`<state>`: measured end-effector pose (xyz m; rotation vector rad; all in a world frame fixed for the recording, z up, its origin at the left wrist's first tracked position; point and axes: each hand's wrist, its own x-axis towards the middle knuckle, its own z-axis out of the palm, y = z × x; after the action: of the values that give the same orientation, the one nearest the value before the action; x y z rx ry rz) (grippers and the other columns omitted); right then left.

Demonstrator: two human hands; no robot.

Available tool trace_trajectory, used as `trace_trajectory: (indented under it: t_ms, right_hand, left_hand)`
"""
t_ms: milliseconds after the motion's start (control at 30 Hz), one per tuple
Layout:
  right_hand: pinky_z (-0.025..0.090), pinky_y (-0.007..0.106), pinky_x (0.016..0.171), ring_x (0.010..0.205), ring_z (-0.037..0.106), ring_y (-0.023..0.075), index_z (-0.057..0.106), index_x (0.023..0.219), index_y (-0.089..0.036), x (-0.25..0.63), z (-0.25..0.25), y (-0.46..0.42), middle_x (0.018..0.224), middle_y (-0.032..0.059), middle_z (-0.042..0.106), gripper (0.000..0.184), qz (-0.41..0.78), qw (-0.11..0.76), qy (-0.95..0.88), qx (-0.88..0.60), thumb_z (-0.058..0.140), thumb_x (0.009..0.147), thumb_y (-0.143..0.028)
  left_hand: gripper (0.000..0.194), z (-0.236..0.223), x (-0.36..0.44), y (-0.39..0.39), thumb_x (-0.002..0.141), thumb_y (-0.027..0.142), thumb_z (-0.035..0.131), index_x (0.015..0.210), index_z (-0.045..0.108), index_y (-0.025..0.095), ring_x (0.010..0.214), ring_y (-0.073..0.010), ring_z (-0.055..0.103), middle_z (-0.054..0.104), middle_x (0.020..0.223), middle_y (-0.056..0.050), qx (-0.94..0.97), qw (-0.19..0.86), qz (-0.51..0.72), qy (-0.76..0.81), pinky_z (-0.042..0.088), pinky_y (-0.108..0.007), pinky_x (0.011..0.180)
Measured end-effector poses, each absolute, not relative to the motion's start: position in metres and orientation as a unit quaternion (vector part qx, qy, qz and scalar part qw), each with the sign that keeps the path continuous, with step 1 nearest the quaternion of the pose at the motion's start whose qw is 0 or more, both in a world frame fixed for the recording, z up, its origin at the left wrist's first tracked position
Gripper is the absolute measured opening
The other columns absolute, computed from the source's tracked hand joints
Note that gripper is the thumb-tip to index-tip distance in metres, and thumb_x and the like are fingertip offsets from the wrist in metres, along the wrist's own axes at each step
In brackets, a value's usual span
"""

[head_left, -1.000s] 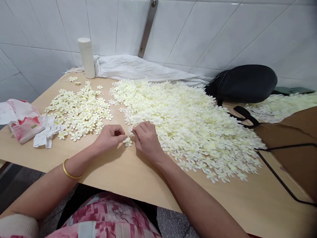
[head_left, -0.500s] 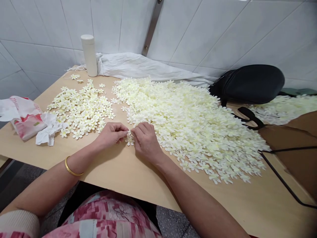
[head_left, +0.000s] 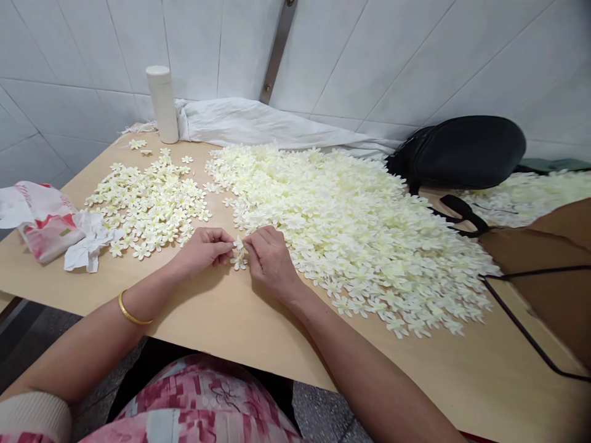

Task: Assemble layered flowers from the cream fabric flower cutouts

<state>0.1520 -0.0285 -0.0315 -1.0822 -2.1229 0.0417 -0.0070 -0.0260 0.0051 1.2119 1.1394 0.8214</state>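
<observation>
Between my fingertips is a small white artificial flower [head_left: 238, 243], held just above the table. My left hand [head_left: 206, 249] pinches its left side, thumb against forefinger. From the other side my right hand [head_left: 270, 258] pinches it, the other fingers curled in. Right below lies another white flower [head_left: 239, 262], close to both hands; whether it touches the held one I cannot tell. A large heap of white-yellow flowers [head_left: 341, 227] spreads beyond and to the right of my right hand. A smaller pile of yellower flowers [head_left: 148, 203] lies beyond my left hand.
A white bottle [head_left: 163, 107] stands at the back left, beside a white cloth [head_left: 268, 126] along the wall. Red-and-white packaging [head_left: 48, 227] and crumpled paper [head_left: 90, 243] lie left. A black bag [head_left: 466, 154] and brown cardboard [head_left: 545, 264] are at the right.
The view has shifted slightly. My fingertips have parted a little, so more of the flower between them shows. Both hands stay in nearly the same place.
</observation>
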Motion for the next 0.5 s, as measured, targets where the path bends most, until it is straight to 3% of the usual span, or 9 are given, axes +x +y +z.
trace_trajectory:
  t_ms: [233,500]
  right_hand:
    - [0.036,0.031,0.066,0.071,0.047,0.0181,0.048,0.071,-0.02,0.154,-0.0288,-0.0294,0.069,0.0035,0.055,0.018,0.03,0.417,-0.796,-0.438,0.042,0.086,-0.012]
    - [0.037,0.034,0.073,0.08,0.053,0.0199,0.056,0.091,-0.018,0.1518,-0.0235,-0.0355,0.083,0.0071,0.061,0.013,-0.053,0.449,-0.8,-0.394,0.044,0.086,-0.016]
  left_hand:
    - [0.008,0.0046,-0.007,-0.0253,0.065,0.016,0.06,0.059,0.056,0.013,0.041,-0.0051,0.04,0.051,0.046,0.002,0.481,0.6,0.379,0.514,0.027,-0.02,0.043]
    - [0.011,0.0042,-0.0053,-0.0274,0.067,0.017,0.058,0.057,0.056,0.013,0.044,-0.0061,0.041,0.046,0.044,0.003,0.512,0.549,0.404,0.523,0.029,-0.021,0.046]
